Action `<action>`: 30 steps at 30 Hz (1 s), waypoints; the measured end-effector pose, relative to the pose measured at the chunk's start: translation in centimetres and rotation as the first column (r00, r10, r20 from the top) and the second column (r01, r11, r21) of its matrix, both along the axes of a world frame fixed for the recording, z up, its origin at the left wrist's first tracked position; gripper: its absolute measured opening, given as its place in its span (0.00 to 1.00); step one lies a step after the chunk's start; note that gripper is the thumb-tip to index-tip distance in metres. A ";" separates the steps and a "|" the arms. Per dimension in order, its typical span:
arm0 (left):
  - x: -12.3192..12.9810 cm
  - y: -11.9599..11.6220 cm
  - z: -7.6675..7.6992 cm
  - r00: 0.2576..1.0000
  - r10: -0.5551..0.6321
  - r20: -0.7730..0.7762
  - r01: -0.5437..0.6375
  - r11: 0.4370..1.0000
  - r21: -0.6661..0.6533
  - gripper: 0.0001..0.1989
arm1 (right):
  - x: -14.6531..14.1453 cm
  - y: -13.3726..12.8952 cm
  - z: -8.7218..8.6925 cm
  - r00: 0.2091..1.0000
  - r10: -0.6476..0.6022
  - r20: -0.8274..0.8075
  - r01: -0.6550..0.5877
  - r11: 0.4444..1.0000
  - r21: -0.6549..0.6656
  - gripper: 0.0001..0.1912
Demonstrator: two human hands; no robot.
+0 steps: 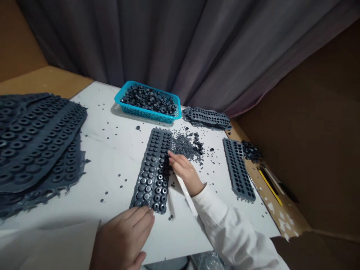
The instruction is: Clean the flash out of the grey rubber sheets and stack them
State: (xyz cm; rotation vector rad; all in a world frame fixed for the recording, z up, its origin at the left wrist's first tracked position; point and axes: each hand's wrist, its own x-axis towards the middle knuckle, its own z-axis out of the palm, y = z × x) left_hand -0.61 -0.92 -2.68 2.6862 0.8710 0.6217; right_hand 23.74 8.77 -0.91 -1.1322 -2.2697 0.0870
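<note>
A dark grey rubber sheet (148,170) with rows of round, ring-like bumps lies lengthwise on the white table. My left hand (126,234) rests on its near end, fingers stretched out and lying flat. Over the sheet's right edge, my right hand (185,172) is closed around a long white stick-like tool (187,197). The tool's working tip is hidden by the fingers and cannot be made out. Just beyond that hand lies a pile of small dark discs (184,146), with some larger black pieces (198,142) along its right side.
A blue basket (149,112) of small black parts stands at the back. Stacked bumpy sheets (42,142) cover the left side. Sheets with holes (208,117) lie at the back right, another perforated sheet (239,168) at right. A yellow tool (270,186) lies beyond the table's right edge.
</note>
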 end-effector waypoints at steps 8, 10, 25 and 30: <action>0.1 0.2 0.2 0.999 0.006 0.043 -0.007 1.000 0.018 0.25 | -0.5 0.2 0.1 0.952 0.033 -0.304 -0.106 0.968 -0.227 0.05; 0.2 0.4 0.2 0.999 -0.008 0.037 0.007 1.000 0.031 0.24 | -0.5 0.1 0.0 0.949 0.044 -0.311 -0.124 0.962 -0.243 0.05; 0.3 0.6 0.6 0.990 0.004 0.139 -0.015 0.997 0.074 0.24 | 0.1 1.3 0.0 0.998 -0.006 -0.058 0.004 0.999 -0.043 0.10; 0.3 0.3 0.5 0.995 0.057 0.088 -0.059 0.998 0.021 0.27 | 0.0 1.6 0.6 0.957 -0.098 -0.275 0.067 0.991 -0.119 0.07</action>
